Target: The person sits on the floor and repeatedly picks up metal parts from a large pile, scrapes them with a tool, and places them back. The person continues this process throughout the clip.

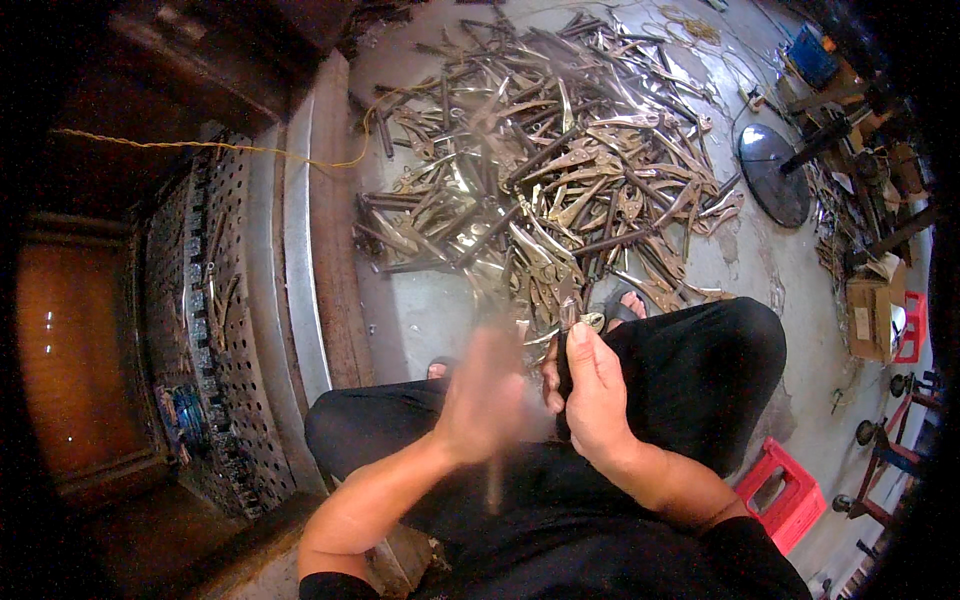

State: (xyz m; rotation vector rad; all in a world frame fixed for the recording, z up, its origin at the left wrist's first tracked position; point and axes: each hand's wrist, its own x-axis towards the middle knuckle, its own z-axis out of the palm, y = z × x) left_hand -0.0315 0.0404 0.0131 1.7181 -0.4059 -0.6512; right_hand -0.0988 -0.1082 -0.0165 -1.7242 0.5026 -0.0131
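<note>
My right hand [597,395] is closed with its thumb on top around a pair of pliers [568,311]. The metal jaw end sticks up past the thumb, and most of the tool is hidden by the fingers. To its left, my left hand [484,390] is smeared by motion, so its fingers cannot be made out. A faint brownish streak [493,485] shows below that hand, too blurred to name. Beyond both hands a big heap of metal plier pieces [590,170], with jaws and long dark handles, lies on the floor.
On the left stands a machine with a perforated metal conveyor [255,330] and a steel edge. A yellow cord [300,158] crosses it. To the right are a round dark stand base [773,175], a cardboard box [872,315] and a red plastic stool [782,495].
</note>
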